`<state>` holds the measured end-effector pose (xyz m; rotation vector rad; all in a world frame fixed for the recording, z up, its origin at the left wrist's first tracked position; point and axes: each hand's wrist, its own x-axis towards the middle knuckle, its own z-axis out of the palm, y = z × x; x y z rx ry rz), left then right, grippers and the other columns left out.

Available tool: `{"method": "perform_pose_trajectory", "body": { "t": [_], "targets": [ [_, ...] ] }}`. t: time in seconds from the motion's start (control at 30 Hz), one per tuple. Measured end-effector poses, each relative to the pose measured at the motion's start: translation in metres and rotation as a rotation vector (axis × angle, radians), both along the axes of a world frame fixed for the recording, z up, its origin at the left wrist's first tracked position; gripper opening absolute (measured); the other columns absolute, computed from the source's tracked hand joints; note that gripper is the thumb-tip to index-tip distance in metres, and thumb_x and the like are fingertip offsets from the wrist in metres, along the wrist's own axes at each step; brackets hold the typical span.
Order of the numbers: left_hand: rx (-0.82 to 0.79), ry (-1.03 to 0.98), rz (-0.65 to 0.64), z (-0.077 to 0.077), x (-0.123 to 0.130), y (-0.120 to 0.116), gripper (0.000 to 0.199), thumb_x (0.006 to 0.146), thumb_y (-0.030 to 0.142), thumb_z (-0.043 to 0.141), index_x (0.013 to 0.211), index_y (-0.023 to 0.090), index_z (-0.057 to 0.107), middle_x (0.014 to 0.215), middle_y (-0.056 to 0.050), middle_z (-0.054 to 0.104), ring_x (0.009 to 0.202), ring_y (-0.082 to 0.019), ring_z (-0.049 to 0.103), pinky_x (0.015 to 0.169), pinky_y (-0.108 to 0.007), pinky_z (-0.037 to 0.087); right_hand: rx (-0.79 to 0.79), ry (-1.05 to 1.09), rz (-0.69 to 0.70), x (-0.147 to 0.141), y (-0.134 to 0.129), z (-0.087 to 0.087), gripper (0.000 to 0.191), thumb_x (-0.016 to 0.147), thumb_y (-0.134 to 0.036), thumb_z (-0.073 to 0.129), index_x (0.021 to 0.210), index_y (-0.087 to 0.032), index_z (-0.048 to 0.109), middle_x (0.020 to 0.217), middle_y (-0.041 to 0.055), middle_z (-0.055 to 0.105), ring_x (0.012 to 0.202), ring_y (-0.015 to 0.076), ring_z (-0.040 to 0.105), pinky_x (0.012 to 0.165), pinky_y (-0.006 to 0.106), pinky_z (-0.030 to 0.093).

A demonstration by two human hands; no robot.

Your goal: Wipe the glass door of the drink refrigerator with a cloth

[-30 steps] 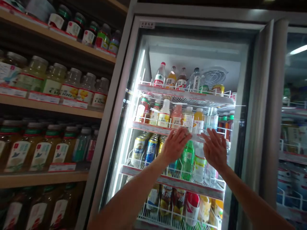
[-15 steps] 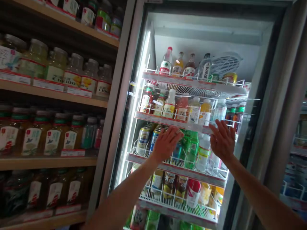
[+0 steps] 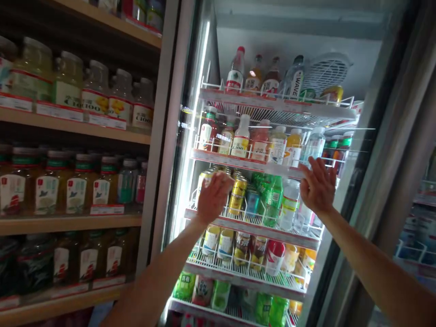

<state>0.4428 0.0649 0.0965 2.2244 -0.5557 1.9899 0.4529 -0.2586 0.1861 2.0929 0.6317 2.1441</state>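
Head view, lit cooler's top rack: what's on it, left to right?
Red-capped bottle → orange-drink bottle → dark-drink bottle → WAVE-labelled bottle → green container → yellow container.

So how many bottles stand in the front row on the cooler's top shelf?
4. On the top shelf, left to right: a red-capped bottle, an orange bottle, a dark red bottle and a bottle labelled WAVE. More may be hidden behind.
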Motion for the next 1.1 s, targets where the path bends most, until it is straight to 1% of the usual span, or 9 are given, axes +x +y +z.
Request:
{"method": "perform_pose_trajectory", "body": {
  "t": [0.13,0.3,0.37,0.53,0.6,0.8,0.87,1.0,1.1],
  "targets": [
    [-0.492,-0.028,0.109,0.001,0.007,0.040,0.052,0.091,0.028,0.035,0.141,0.016,0.032,0.149,-0.016,0.027,0.141,-0.028,0.018,0.112,-0.053,0.017,0.017,0.028,-0.011,0.000,0.002,0.000,0.041,0.087,-0.022,0.041,0.126,-0.019,0.053,0.141,0.0089,0.045,0.136,0.0250,0.034,0.110,0.047,0.022],
    [-0.038,-0.068,-0.011,-0.018,0.005,-0.019,0.051,0.089,0.025,0.042,0.139,0.025,0.036,0.147,-0.007,0.035,0.141,-0.021,0.020,0.115,-0.043,0.014,0.022,-0.018,0.001,0.004,-0.001,0.000,0.041,0.087,-0.025,0.039,0.125,-0.021,0.054,0.139,0.0095,0.048,0.134,0.0248,0.036,0.109,0.047,0.024],
    [0.062,-0.066,-0.033,-0.023,0.005,-0.024,0.051,0.088,0.026,0.044,0.138,0.027,0.037,0.145,-0.005,0.039,0.140,-0.020,0.023,0.116,-0.042,0.012,0.018,-0.013,0.001,0.005,-0.001,0.000,0.041,0.087,-0.026,0.038,0.124,-0.021,0.055,0.139,0.0100,0.048,0.134,0.0247,0.036,0.109,0.047,0.024],
    [-0.351,-0.113,0.072,-0.014,0.013,0.032,0.055,0.090,0.029,0.041,0.142,0.020,0.030,0.150,-0.011,0.027,0.142,-0.023,0.017,0.115,-0.047,0.012,0.061,0.041,0.006,0.003,0.003,-0.002,0.042,0.087,-0.025,0.037,0.125,-0.020,0.054,0.139,0.0102,0.047,0.134,0.0269,0.035,0.108,0.051,0.023],
    [-0.445,-0.142,0.081,-0.013,0.014,0.030,0.057,0.090,0.027,0.041,0.144,0.018,0.026,0.151,-0.013,0.023,0.142,-0.023,0.014,0.115,-0.047,0.013,0.069,0.042,-0.002,0.003,0.004,-0.002,0.042,0.087,-0.025,0.037,0.125,-0.020,0.053,0.140,0.0097,0.047,0.135,0.0266,0.034,0.108,0.052,0.024],
    [0.182,-0.096,-0.083,-0.044,0.002,-0.038,0.052,0.088,0.025,0.045,0.139,0.029,0.036,0.145,-0.003,0.038,0.141,-0.018,0.017,0.117,-0.040,0.007,0.059,0.067,0.010,0.001,0.000,-0.002,0.044,0.089,-0.026,0.034,0.128,-0.022,0.051,0.142,0.0090,0.043,0.136,0.0263,0.032,0.109,0.050,0.021],
    [0.127,-0.060,-0.054,-0.051,0.001,-0.020,0.051,0.088,0.025,0.046,0.138,0.030,0.037,0.145,-0.002,0.038,0.141,-0.018,0.018,0.117,-0.041,0.008,0.081,0.107,0.012,0.001,0.001,-0.006,0.045,0.089,-0.026,0.032,0.130,-0.023,0.049,0.144,0.0081,0.041,0.136,0.0269,0.031,0.110,0.051,0.020],
    [-0.314,-0.064,0.082,-0.050,0.004,0.041,0.055,0.090,0.027,0.042,0.143,0.021,0.029,0.151,-0.011,0.025,0.142,-0.023,0.014,0.115,-0.046,0.012,0.172,0.097,0.018,0.002,0.009,-0.021,0.047,0.090,-0.029,0.033,0.135,-0.022,0.044,0.146,0.0090,0.038,0.137,0.0298,0.029,0.109,0.056,0.019],
    [-0.316,-0.094,0.079,-0.049,0.004,0.034,0.055,0.090,0.024,0.040,0.143,0.016,0.028,0.152,-0.014,0.019,0.143,-0.023,0.010,0.115,-0.045,0.012,0.210,0.066,0.023,0.004,0.015,-0.030,0.048,0.091,-0.031,0.032,0.137,-0.021,0.042,0.147,0.0112,0.036,0.137,0.0308,0.028,0.109,0.057,0.019]
  ]
}}
